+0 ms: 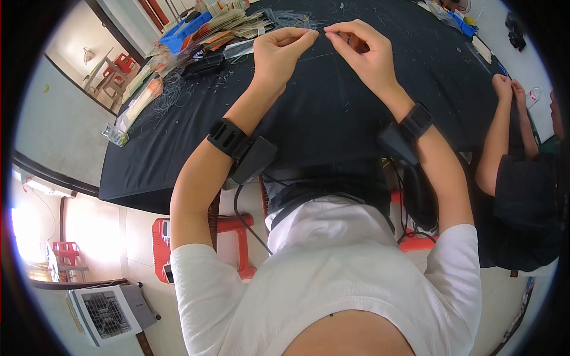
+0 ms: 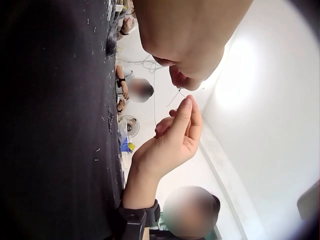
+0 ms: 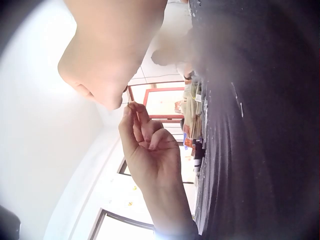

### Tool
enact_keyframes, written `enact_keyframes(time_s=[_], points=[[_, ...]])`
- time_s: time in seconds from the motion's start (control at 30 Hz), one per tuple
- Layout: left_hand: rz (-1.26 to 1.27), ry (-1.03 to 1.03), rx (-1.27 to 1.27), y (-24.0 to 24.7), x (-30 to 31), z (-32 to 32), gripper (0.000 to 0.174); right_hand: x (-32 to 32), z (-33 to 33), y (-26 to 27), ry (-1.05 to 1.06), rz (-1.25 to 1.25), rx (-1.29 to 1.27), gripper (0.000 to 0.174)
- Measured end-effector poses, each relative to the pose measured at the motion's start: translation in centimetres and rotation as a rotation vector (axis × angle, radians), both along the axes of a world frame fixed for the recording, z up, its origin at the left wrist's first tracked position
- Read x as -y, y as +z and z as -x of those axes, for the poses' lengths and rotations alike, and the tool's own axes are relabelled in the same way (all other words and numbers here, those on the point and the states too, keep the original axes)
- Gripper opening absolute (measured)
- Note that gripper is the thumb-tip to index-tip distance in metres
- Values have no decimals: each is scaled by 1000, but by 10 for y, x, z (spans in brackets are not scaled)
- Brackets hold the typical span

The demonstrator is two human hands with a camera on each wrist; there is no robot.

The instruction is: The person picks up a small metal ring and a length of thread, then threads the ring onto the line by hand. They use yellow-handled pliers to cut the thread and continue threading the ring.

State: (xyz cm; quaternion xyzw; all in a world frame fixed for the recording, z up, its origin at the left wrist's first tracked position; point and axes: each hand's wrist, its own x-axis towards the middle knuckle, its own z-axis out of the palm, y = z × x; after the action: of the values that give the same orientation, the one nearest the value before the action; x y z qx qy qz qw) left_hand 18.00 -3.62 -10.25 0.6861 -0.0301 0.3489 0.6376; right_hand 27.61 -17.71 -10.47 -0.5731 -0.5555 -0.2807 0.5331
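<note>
a fine strand (image 2: 173,98) appears to be worked at the fingertips, and the step in hand is judged to be a delicate joining or adjusting of its short ends, though a knot cannot be confirmed. the strand is held up in the small gap between the two hands, over the black cloth (image 1: 332,118). by the left hand (image 1: 278,58) it is pinched between thumb and forefinger; by the right hand (image 1: 371,58) it seems to be pinched in the same way, with thumb and forefinger pressed together and the other fingers bent in toward the palm. a small dark spot (image 2: 180,90) is seen on the strand close to the left fingertips, but what it is cannot be told. for the next move, a light, steady pinch on both sides is judged to be needed, with the strand drawn gently and evenly, so that neither end is let slip. if it were pulled too hard, so thin a piece could be snapped or lost among the loose strands (image 1: 169,95) lying on the cloth.
</note>
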Motion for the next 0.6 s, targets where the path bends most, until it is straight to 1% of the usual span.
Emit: enact_keyframes(time_s=[0.2, 0.33, 0.6], points=[[-51, -25, 23, -1, 1, -1, 17, 0, -1, -1, 4, -9, -78, 12], [-57, -21, 33, -2, 2, -1, 17, 1, 1, -1, 28, -2, -76, 11], [21, -23, 12, 0, 1, 0, 15, 1, 2, -1, 63, 46, -43, 9]])
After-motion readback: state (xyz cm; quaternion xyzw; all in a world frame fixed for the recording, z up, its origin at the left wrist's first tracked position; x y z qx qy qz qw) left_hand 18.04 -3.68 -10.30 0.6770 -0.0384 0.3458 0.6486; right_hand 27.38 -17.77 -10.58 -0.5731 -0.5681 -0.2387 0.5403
